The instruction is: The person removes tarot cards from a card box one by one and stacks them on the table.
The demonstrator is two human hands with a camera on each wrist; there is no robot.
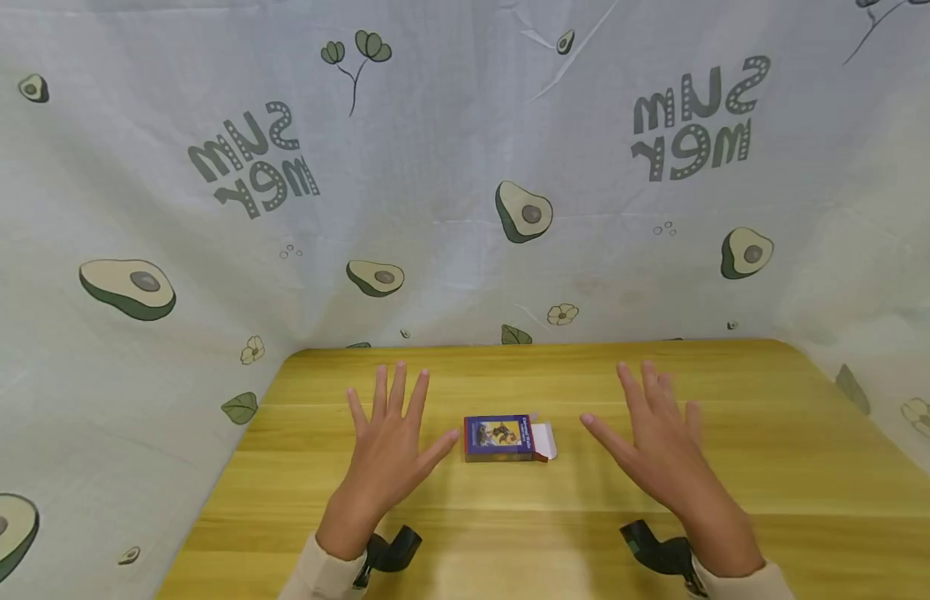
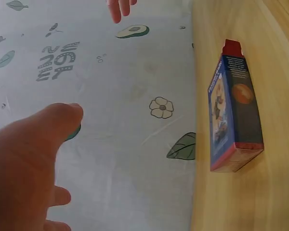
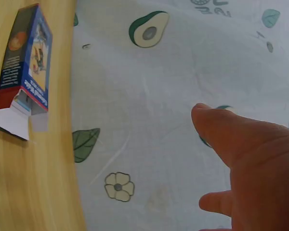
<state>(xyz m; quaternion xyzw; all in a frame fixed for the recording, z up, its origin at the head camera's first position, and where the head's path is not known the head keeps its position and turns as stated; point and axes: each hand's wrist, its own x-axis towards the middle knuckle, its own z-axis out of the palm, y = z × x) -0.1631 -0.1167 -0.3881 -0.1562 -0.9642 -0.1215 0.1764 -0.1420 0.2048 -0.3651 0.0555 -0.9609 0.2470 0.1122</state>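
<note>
A small blue card box (image 1: pixel 498 437) with a picture on its face lies on the wooden table between my two hands. Its right end flap (image 1: pixel 543 441) stands open, and in the right wrist view the white flap (image 3: pixel 12 123) hangs out with something pale visible inside the box (image 3: pixel 26 67). My left hand (image 1: pixel 392 450) hovers left of the box, fingers spread, thumb pointing toward it without gripping. To the right, my right hand (image 1: pixel 663 454) is held up with fingers extended and nothing in it. The left wrist view shows the closed end of the box (image 2: pixel 236 115).
The wooden table (image 1: pixel 345 550) ends at a pale cloth (image 1: pixel 435 167) printed with avocados, which hangs behind it and along both sides. A black wrist strap mount (image 1: pixel 393 550) sits on the left wrist, and a similar mount (image 1: pixel 656 550) on the right.
</note>
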